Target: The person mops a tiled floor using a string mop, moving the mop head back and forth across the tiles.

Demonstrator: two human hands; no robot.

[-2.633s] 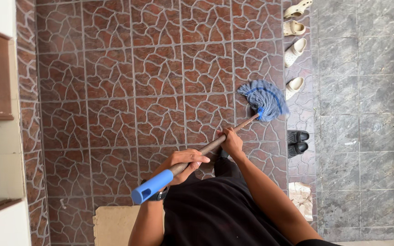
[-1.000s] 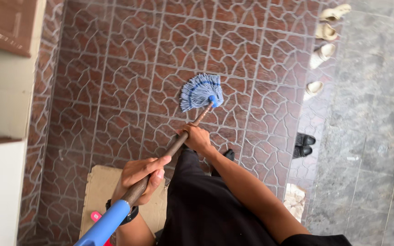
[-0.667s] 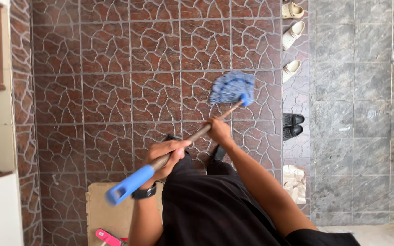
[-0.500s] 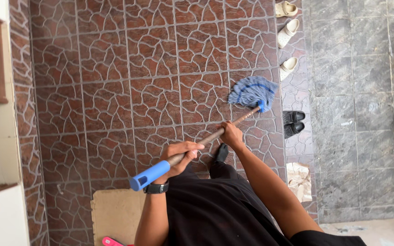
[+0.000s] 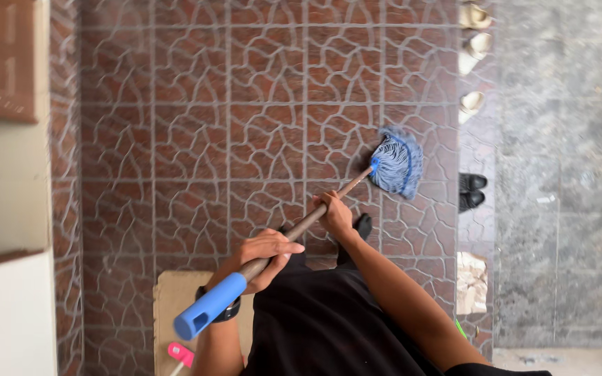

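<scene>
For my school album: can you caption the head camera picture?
Both hands, left hand and right hand, grip a blue mop on brown tiles.

A flat sheet of tan cardboard (image 5: pixel 175 306) lies on the floor tiles — no labels, signs or screens.

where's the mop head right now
In the head view the blue mop head lies on the brown tiled floor, right of centre, just left of the black shoes and beyond the right hand.
</scene>
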